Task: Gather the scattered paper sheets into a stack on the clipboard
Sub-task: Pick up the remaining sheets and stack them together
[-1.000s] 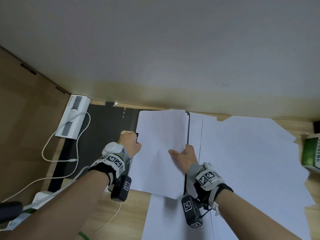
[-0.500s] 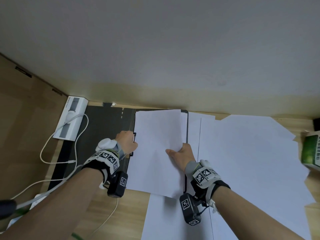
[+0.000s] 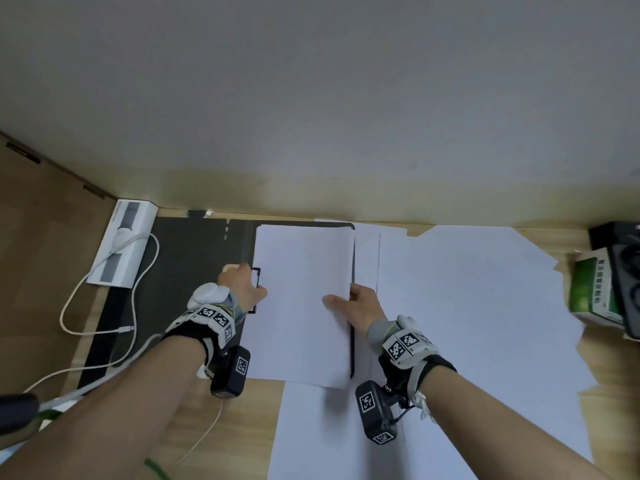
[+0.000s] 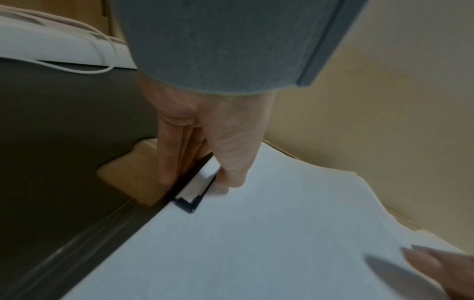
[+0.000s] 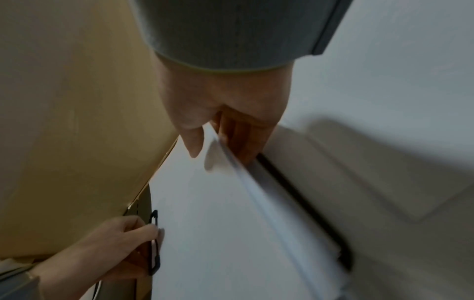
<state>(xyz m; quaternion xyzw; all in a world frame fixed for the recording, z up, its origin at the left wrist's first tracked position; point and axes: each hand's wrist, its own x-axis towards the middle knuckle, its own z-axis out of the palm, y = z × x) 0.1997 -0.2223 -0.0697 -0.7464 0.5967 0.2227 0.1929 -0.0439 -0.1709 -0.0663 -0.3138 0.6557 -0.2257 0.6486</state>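
A black clipboard [image 3: 352, 344] lies on the desk, a stack of white sheets [image 3: 301, 306] covering it. My left hand [image 3: 242, 289] pinches the black wire clip [image 4: 191, 203] at the board's left edge, thumb on the paper [image 4: 256, 243]. My right hand [image 3: 358, 304] grips the stack's right edge [image 5: 231, 162], thumb on top and fingers [image 5: 243, 142] beneath. That edge is lifted slightly off the clipboard rim [image 5: 307, 203]. More loose sheets [image 3: 467, 306] are spread to the right, and one sheet [image 3: 322, 427] lies in front.
Left of the clipboard is a dark mat [image 3: 173, 271], with a white box [image 3: 121, 251] and a white cable [image 3: 104, 327] beside it. A green carton [image 3: 595, 289] and a black object [image 3: 623, 271] sit at the right edge. The wall runs close behind.
The sheets now sit squarer on the clipboard, with their left edge at the clip. Both hands keep their hold at the two edges.
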